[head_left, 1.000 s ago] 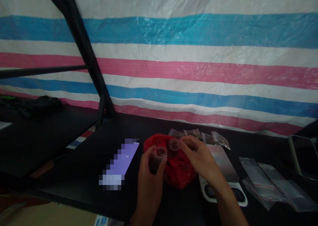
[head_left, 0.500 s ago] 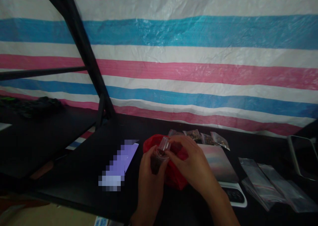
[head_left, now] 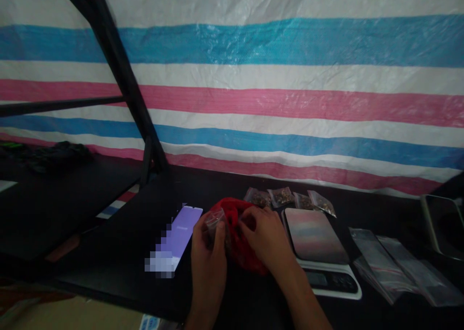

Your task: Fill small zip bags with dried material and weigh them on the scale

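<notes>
My left hand [head_left: 208,252] is closed around a small clear zip bag [head_left: 216,218] with dark contents, held upright at the left side of a red plastic bag [head_left: 235,207]. My right hand [head_left: 266,236] is over the mouth of the red bag, its fingers curled and pinched together. What lies between those fingertips is too dark and small to make out. Behind the red bag lie several filled zip bags [head_left: 281,197] with brown bits inside. A kitchen scale [head_left: 317,236] with a metal plate stands just right of my right hand.
Flat zip bags [head_left: 384,265] lie in a spread to the right of the scale. A phone with a lit screen [head_left: 184,231], partly blurred out, is on the black table [head_left: 119,252] at left. A dark framed object [head_left: 442,226] is at far right. Striped sheeting [head_left: 290,103] hangs behind.
My right hand has moved from the zip bag down to the red bag's mouth. The small clear cup it held there is out of sight. My left hand shifted slightly left with the zip bag.
</notes>
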{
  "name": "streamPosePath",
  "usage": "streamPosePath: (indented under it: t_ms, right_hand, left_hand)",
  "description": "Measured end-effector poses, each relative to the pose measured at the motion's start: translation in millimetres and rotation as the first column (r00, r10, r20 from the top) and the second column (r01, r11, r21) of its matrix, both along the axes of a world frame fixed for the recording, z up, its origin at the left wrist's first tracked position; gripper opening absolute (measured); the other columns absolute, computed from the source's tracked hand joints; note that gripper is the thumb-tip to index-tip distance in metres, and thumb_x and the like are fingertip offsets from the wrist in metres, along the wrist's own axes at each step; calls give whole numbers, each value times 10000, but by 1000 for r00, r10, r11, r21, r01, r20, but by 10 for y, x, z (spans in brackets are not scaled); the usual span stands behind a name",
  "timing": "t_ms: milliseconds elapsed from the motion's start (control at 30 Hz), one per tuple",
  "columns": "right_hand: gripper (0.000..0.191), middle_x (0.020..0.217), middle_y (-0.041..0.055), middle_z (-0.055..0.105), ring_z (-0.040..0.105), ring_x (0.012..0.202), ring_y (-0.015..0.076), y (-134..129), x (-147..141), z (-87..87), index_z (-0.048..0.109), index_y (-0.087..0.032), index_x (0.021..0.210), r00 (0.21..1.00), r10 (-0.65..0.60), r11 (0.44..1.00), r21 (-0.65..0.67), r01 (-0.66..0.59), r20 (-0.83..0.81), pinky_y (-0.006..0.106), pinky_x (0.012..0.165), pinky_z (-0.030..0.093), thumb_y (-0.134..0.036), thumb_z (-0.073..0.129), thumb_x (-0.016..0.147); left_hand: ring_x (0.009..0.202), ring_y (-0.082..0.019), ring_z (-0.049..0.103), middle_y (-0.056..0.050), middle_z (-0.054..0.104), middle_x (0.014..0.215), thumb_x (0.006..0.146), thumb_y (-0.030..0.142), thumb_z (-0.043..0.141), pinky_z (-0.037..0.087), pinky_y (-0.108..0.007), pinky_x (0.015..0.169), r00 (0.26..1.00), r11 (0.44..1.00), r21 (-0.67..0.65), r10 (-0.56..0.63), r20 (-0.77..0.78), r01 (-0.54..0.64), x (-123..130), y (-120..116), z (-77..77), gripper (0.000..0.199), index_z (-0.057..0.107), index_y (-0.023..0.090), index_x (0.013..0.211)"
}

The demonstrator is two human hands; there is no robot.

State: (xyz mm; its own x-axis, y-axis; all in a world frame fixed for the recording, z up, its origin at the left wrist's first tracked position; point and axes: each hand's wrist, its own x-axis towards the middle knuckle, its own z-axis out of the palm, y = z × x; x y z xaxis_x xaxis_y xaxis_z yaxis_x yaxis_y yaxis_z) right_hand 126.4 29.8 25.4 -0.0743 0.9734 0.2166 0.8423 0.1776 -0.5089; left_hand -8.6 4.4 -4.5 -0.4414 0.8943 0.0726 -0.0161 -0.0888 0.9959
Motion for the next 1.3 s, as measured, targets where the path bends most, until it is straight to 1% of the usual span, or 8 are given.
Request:
streamPosePath:
  t_ms: [167, 433, 633, 767, 900, 1000, 1133, 1300]
  right_hand:
    - [93, 897, 37, 805, 728, 880, 248, -32, -15, 27, 741, -259, 872, 973, 44, 996, -66, -61, -227, 357, 803, 489, -288, 679, 936]
    - [219, 880, 46, 781, 735, 837, 238, -11, 338, 111, 711, -220, 888, 743, -13, 993, -95, -69, -669, 347, 770, 541, -435, 674, 910]
    - [89, 987, 15, 766, 685, 931, 223, -147, 293, 321, 743, -256, 965, 839, 126, 987, 151, -53, -529, 351, 873, 517, -285, 736, 881]
    - [219, 1115, 9, 776, 687, 1076, 238, -228, 224, 350, 745, -293, 1060, 896, 219, 948, 300, -102, -387, 382, 976, 493, -178, 763, 874]
    - [228, 1139, 28, 771, 692, 1039, 246, -213, 242, 300, 726, -288, 1105, 901, 168, 921, 390, 2, -401, 393, 951, 505, -219, 758, 891]
    - [159, 1060, 48, 765, 682, 951, 254, -164, 265, 240, 723, -257, 1065, 890, 24, 933, 330, 144, -456, 398, 892, 513, -270, 729, 907]
    - [78, 1018, 52, 784, 675, 1022, 283, -143, 288, 177, 759, -251, 933, 927, 95, 992, 112, -58, -364, 436, 956, 476, -245, 682, 926]
    - [136, 1113, 32, 780, 684, 1078, 242, -255, 288, 250, 767, -258, 1025, 818, 184, 982, 69, -175, -544, 382, 1000, 481, -308, 671, 943]
  left_hand:
    - [1108, -297, 719, -111, 728, 1196, 850, 583, 687, 604, -462, 952, 998, 1000, -2, -11, 57, 12, 24, -2, 18, 544, 598, 210, 1237]
    - [1211, -310, 666, -98, 690, 1301, 853, 452, 721, 526, -517, 1070, 992, 997, 36, -59, -112, 63, 83, -40, -48, 484, 617, 243, 1277]
    - [1228, -322, 632, -104, 673, 1306, 850, 430, 727, 481, -556, 1091, 968, 990, 54, -116, -224, 131, 127, -44, -160, 465, 640, 257, 1272]
    - [1228, -316, 630, -101, 677, 1300, 852, 428, 726, 473, -550, 1100, 968, 990, 82, -95, -233, 117, 157, -14, -180, 467, 637, 260, 1279]
    - [1229, -311, 634, -86, 684, 1297, 854, 427, 731, 479, -551, 1098, 976, 990, 94, -84, -200, 105, 209, 1, -157, 461, 638, 272, 1277]
    - [1232, -304, 642, -83, 686, 1302, 866, 419, 735, 479, -551, 1105, 983, 988, 135, -45, -175, 70, 234, -12, -119, 447, 634, 267, 1274]
    - [1188, -287, 665, -79, 689, 1268, 866, 416, 762, 542, -481, 1022, 976, 962, 272, 79, -201, -22, 222, -30, -95, 431, 642, 257, 1249]
    - [1157, -275, 660, -74, 676, 1239, 883, 371, 767, 554, -452, 971, 937, 930, 367, 143, -320, -16, 213, -18, -152, 421, 633, 263, 1268]
